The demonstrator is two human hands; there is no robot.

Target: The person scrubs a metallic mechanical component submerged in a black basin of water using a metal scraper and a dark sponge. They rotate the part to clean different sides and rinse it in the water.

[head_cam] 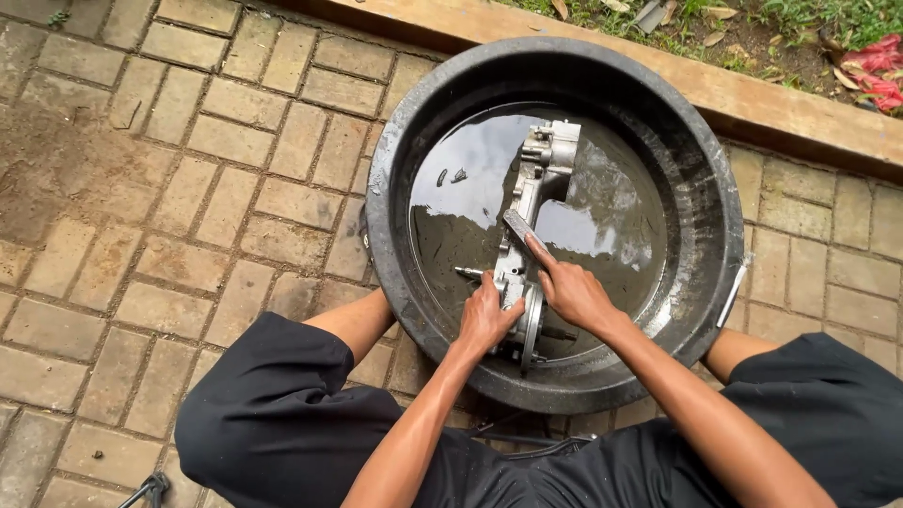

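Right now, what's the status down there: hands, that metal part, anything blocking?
Left hand grips the metal engine part. Right hand presses a flat brush on it. Part lies in the black tub's dark liquid. Nothing blocking.

Brick paving is lying all around, worn and dusty. A wooden beam is running along the top edge, with grass and dry leaves sitting behind it (plus something red, crumpled, at the far right).
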